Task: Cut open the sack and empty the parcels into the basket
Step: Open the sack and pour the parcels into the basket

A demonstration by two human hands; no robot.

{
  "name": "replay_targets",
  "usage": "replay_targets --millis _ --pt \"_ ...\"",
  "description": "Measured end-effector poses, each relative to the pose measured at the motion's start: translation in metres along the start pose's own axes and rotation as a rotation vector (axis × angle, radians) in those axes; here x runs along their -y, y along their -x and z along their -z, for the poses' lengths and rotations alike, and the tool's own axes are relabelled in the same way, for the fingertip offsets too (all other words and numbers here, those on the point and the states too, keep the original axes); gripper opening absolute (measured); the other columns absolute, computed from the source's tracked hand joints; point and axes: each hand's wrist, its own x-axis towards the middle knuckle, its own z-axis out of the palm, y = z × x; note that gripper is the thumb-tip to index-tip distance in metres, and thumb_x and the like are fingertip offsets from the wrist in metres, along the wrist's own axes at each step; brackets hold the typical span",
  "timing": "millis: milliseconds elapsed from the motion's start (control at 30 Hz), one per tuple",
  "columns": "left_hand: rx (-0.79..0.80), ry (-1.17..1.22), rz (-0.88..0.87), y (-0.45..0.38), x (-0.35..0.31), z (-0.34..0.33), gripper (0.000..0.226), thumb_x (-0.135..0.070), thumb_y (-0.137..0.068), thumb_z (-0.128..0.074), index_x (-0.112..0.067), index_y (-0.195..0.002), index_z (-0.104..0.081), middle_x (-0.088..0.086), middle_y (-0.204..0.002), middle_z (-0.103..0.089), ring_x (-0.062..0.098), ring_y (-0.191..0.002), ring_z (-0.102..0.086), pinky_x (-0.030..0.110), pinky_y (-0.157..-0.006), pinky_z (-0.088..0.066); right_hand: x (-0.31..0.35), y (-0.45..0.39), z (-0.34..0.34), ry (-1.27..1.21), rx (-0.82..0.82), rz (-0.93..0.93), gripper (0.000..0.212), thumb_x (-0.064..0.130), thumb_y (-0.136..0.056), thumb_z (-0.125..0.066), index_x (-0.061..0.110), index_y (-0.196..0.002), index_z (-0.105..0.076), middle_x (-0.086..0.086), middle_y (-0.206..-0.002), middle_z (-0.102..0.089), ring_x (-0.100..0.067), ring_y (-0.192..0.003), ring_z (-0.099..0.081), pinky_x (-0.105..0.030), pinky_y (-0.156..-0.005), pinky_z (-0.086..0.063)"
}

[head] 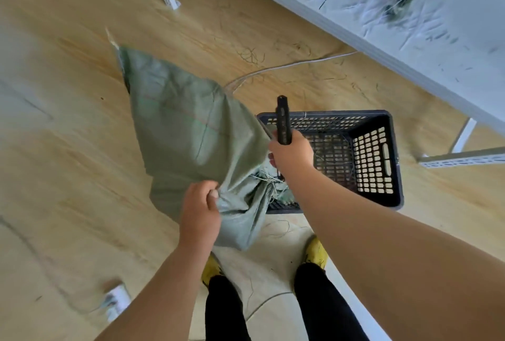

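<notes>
A green woven sack hangs tilted over the floor, its tied, bunched neck at the near left corner of the basket. My left hand grips a fold of the sack just below the neck. My right hand holds a black cutter whose handle points away from me, at the sack's neck. The dark blue slatted basket stands on the floor to the right; no parcels show inside it. Whatever is in the sack is hidden.
A white table with scraps of thread on it runs along the upper right, its legs beside the basket. A white cable lies on the wooden floor. My feet in yellow shoes stand below the sack. A white power strip lies at lower left.
</notes>
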Motion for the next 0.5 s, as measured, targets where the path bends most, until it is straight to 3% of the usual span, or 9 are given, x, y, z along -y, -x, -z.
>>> replay_targets --millis 133,233,333,433,500 --pt "0.111 -0.018 -0.011 0.012 -0.013 -0.003 0.022 -0.006 -0.096 -0.046 -0.007 -0.111 -0.063 0.000 -0.101 -0.053 0.018 -0.097 -0.051 0.015 -0.077 -0.029 0.027 0.033 -0.025 0.118 0.082 0.171 0.050 0.040 -0.073 -0.078 0.022 -0.114 -0.058 0.002 -0.090 -0.064 -0.022 -0.080 -0.067 -0.036 -0.070 -0.057" --pt "0.130 -0.017 -0.053 0.024 -0.016 -0.007 0.019 -0.006 -0.095 -0.050 -0.006 -0.108 -0.065 0.005 -0.103 -0.059 0.020 -0.096 -0.054 0.021 -0.081 -0.035 0.018 0.041 -0.035 0.241 0.113 0.003 0.058 0.036 -0.068 -0.082 0.014 -0.113 -0.053 -0.002 -0.094 -0.059 -0.026 -0.089 -0.064 -0.036 -0.071 -0.053" --pt "0.151 -0.033 -0.117 0.035 -0.013 -0.010 0.018 -0.005 -0.094 -0.052 -0.007 -0.104 -0.066 0.004 -0.102 -0.060 0.020 -0.094 -0.056 0.019 -0.079 -0.035 -0.002 0.042 -0.034 0.392 0.191 -0.081 0.032 0.023 -0.075 -0.074 0.008 -0.098 -0.059 -0.006 -0.085 -0.062 -0.028 -0.083 -0.065 -0.030 -0.061 -0.048" --pt "0.158 -0.018 -0.143 0.035 -0.014 -0.010 0.016 -0.005 -0.093 -0.052 -0.008 -0.102 -0.065 -0.001 -0.100 -0.058 0.019 -0.095 -0.055 0.015 -0.077 -0.033 -0.013 0.043 -0.029 0.312 0.108 -0.011 0.013 0.018 -0.078 -0.064 0.014 -0.086 -0.055 -0.002 -0.072 -0.057 -0.026 -0.072 -0.058 -0.026 -0.056 -0.040" --pt "0.043 0.039 -0.147 0.030 -0.021 -0.001 0.015 -0.006 -0.092 -0.054 -0.011 -0.102 -0.064 -0.005 -0.100 -0.057 0.014 -0.097 -0.054 0.014 -0.082 -0.035 -0.013 0.044 -0.024 0.218 0.032 0.017 0.012 0.018 -0.077 -0.062 0.018 -0.079 -0.050 0.000 -0.070 -0.055 -0.024 -0.068 -0.057 -0.028 -0.056 -0.043"
